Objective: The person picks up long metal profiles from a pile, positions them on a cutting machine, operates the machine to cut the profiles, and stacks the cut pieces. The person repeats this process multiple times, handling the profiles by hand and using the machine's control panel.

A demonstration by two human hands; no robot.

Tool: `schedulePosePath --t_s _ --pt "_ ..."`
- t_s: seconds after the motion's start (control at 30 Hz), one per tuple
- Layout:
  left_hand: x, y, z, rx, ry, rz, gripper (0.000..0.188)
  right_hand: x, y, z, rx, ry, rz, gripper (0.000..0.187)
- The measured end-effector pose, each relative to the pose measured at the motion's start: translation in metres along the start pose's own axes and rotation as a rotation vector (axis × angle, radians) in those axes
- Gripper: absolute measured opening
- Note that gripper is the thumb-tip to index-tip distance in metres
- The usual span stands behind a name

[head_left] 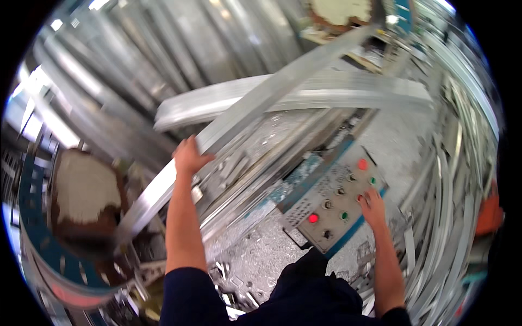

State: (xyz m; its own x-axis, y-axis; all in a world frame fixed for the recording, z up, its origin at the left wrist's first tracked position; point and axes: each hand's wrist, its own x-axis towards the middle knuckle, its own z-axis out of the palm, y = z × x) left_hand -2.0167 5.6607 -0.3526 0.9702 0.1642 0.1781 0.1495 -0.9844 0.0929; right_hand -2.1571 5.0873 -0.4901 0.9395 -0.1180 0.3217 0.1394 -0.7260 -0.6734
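Note:
A long silver aluminium profile [239,117] runs diagonally from the lower left up to the far right. My left hand [190,157] grips its near edge, with the thumb stuck out to the right. To the right stands a tilted control panel [304,224] with a grey face, blue edges, several knobs and red and green buttons. My right hand [372,207] rests at its right side, fingers apart, with a fingertip at a red button [360,199]. Nothing is held in that hand.
Behind the held profile lies a bundle of aluminium profiles [353,92]. Large upright silver lengths [163,43] line the far left, blurred. A round blue machine guard [32,228] stands at left. Long metal strips [443,217] pile up at right, and offcuts litter the floor [250,250].

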Motion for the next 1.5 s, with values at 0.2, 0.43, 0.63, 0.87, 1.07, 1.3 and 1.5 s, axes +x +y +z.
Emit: schedulePosePath --t_s 0.2,0.43,0.63,0.87,1.07,1.3,1.5 --pt "-0.015 -0.008 -0.011 0.022 -0.005 -0.087 0.086 -0.135 -0.082 0.033 0.347 -0.393 0.248 0.036" --pt "-0.024 -0.006 -0.016 -0.013 -0.037 -0.157 0.086 -0.082 -0.05 0.014 0.2 -0.683 0.034 0.03" --pt "0.001 -0.008 -0.001 0.015 0.022 -0.06 0.096 -0.015 -0.08 -0.03 -0.016 -0.913 -0.555 0.036" --pt "-0.02 -0.038 -0.005 0.16 -0.102 -0.194 0.114 0.084 0.029 -0.125 -0.209 -1.043 -0.171 0.045" --pt "0.096 0.104 0.015 -0.041 0.018 0.003 0.126 0.044 0.165 -0.214 -0.455 -1.013 0.202 0.045" --pt "0.232 0.337 0.071 -0.027 0.114 0.113 0.111 -0.049 0.29 -0.293 -0.315 -1.042 0.65 0.049" --pt "0.298 0.408 0.095 0.098 0.022 -0.086 0.101 -0.057 0.358 -0.347 -0.193 -0.894 1.185 0.04"
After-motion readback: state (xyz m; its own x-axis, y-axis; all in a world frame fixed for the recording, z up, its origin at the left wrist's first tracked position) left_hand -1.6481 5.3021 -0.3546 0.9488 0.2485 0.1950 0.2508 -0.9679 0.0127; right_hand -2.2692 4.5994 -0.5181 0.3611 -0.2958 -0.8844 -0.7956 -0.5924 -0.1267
